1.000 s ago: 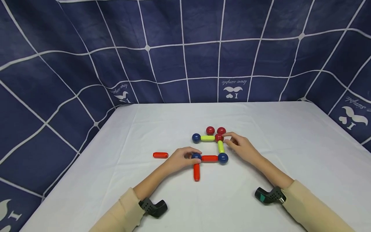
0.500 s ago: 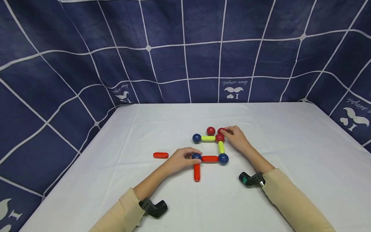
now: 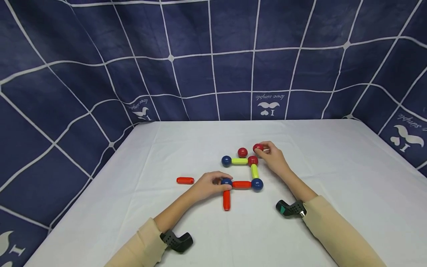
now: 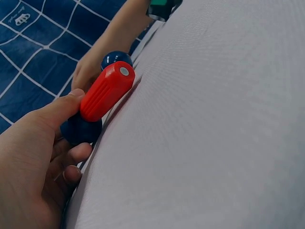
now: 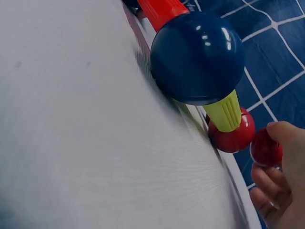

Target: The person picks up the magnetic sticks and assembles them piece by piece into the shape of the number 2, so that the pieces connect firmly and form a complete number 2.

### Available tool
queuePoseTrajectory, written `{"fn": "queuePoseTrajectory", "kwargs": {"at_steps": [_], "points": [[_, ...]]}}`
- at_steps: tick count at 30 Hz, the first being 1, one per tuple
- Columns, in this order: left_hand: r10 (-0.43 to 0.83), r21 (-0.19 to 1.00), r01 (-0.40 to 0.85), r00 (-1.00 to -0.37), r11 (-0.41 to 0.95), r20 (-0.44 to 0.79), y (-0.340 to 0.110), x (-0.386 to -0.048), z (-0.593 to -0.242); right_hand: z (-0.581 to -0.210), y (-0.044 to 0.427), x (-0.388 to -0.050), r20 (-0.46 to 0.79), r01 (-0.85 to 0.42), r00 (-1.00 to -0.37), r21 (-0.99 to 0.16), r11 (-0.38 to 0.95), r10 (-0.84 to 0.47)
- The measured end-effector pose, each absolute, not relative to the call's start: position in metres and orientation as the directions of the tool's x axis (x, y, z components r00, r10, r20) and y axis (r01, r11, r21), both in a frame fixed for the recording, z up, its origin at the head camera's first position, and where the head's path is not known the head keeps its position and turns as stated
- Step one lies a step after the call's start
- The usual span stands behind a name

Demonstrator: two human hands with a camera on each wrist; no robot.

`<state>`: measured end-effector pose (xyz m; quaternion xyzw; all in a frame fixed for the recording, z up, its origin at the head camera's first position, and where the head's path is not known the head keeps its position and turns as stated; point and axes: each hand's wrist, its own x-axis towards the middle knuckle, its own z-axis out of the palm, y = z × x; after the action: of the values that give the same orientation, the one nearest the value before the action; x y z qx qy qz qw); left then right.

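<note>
My left hand (image 3: 207,185) grips a blue ball (image 4: 81,130) between thumb and fingers. From that ball one red rod (image 3: 227,200) points toward me and another red rod (image 3: 241,184) runs right to a second blue ball (image 3: 257,184). A yellow-green rod (image 3: 255,171) links the latter to a red ball (image 3: 252,160); a further yellow-green rod (image 3: 239,161) leads left to a third blue ball (image 3: 226,161). Behind this chain, my right hand (image 3: 272,157) pinches a loose red ball (image 5: 267,148), slightly apart from the corner one.
Another red ball (image 3: 242,152) stands alone behind the yellow-green rod. To the left of my left hand lies a single red rod (image 3: 185,180). White cloth covers the table (image 3: 317,163), and a navy checked curtain (image 3: 190,74) encloses its back and sides.
My right hand has left the corner red ball's side, taken hold of the loose red ball behind it, and shifted it slightly back and right. The left hand stays in place.
</note>
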<state>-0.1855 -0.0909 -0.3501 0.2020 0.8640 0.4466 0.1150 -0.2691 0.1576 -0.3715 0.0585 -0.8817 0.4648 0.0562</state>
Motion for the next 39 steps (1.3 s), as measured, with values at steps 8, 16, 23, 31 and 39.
{"fn": "queuePoseTrajectory", "kwargs": {"at_steps": [8, 16, 23, 31, 39], "points": [[0.460, 0.816, 0.258, -0.888, 0.518, -0.011, -0.095, -0.203, -0.378, -0.354, 0.145, -0.258, 0.227, -0.267, -0.964, -0.817, 0.511, -0.140], [0.469, 0.805, 0.277, -0.883, 0.525, -0.001, -0.097, -0.204, -0.378, -0.351, 0.132, -0.228, 0.321, -0.434, -0.899, -0.745, 0.507, -0.298], [0.467, 0.801, 0.280, -0.884, 0.529, 0.000, -0.096, -0.205, -0.380, -0.359, 0.134, -0.198, 0.374, -0.562, -0.819, -0.674, 0.479, -0.435], [0.451, 0.809, 0.263, -0.892, 0.526, -0.004, -0.096, -0.205, -0.381, -0.366, 0.134, -0.172, 0.353, -0.621, -0.771, -0.600, 0.505, -0.529], [0.462, 0.810, 0.272, -0.887, 0.519, 0.001, -0.096, -0.205, -0.380, -0.371, 0.131, -0.152, 0.261, -0.692, -0.668, -0.563, 0.452, -0.697]]}}
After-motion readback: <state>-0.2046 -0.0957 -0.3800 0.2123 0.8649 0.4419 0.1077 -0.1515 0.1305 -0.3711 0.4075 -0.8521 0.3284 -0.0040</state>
